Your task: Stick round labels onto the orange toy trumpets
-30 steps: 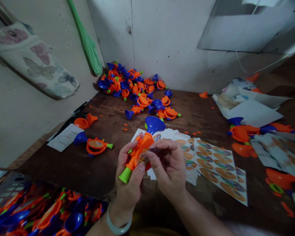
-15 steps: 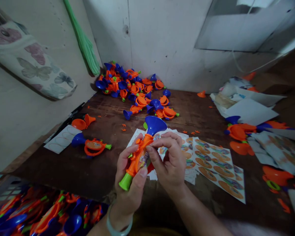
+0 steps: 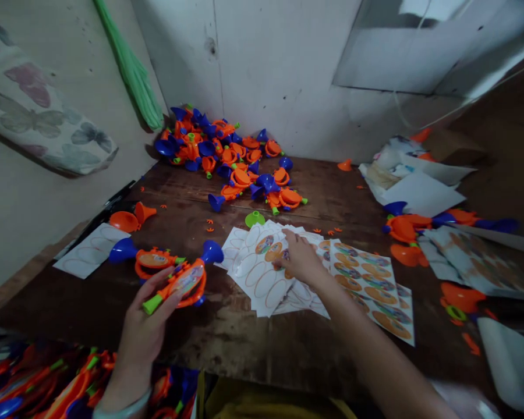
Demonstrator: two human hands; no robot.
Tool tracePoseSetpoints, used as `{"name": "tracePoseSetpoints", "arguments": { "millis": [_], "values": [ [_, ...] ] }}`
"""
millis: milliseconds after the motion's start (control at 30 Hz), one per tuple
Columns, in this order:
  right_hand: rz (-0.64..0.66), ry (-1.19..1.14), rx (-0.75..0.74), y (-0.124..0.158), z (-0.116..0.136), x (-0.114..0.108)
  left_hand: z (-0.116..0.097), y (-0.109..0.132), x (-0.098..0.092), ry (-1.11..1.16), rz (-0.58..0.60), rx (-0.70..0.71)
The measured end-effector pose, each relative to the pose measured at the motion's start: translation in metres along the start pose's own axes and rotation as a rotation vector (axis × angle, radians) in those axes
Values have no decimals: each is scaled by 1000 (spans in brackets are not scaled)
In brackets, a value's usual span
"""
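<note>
My left hand (image 3: 144, 323) is closed around a toy trumpet (image 3: 187, 281), an orange body with a blue bell, a green mouthpiece and an oval sticker on its side. The trumpet is tilted, bell away from me, just above the table at the left. Another toy trumpet (image 3: 157, 259) lies right behind it. Over the pile of sticker sheets (image 3: 262, 285) is my right hand (image 3: 303, 259), thumb and forefinger apart by the few oval stickers left on the top sheet. Whether its fingertips touch the paper I cannot tell.
Toy trumpets are heaped (image 3: 218, 148) against the back wall. A fuller sticker sheet (image 3: 375, 288) lies to the right, and a green cone (image 3: 255, 219) stands behind the pile. Orange parts (image 3: 404, 230) and papers crowd the right side. A crate of trumpets (image 3: 48, 381) sits low at left.
My left hand has carried the trumpet left, away from the middle. My right hand has left the trumpet's side and moved forward over the sticker sheets. The view has shifted slightly.
</note>
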State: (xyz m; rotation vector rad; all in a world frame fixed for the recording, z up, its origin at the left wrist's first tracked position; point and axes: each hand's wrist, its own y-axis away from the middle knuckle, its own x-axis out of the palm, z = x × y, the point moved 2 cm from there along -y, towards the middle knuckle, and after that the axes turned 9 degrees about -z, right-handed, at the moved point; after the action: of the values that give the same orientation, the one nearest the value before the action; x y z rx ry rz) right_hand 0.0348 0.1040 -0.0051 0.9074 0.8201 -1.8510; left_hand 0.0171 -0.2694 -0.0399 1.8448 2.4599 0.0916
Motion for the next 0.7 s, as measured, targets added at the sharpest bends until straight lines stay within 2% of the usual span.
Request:
{"name": "tracePoseSetpoints", "arguments": {
  "millis": [67,133,200,267,333,400,500,600,700],
  "values": [
    [27,25,23,2,1,9,6,-13,-20,-217,10,51],
    [28,25,36,3,3,15,0,-15,-27,-443,-85,277],
    [17,1,43,3,6,14,-13,-6,-16,-554,-169,551],
    [1,-41,40,6,12,7,-27,7,14,-510,-96,704],
    [-14,-91,20,15,21,-4,-39,16,53,-427,71,697],
    [-20,-132,-13,28,30,-15,-53,22,92,-351,185,709],
    [-17,-227,-81,54,42,-27,-72,26,135,-286,381,661],
    [-128,-347,-224,71,49,-36,-86,33,152,-223,614,482],
    [-295,-412,-411,76,55,-44,-95,42,152,-149,746,297]
  ]
}}
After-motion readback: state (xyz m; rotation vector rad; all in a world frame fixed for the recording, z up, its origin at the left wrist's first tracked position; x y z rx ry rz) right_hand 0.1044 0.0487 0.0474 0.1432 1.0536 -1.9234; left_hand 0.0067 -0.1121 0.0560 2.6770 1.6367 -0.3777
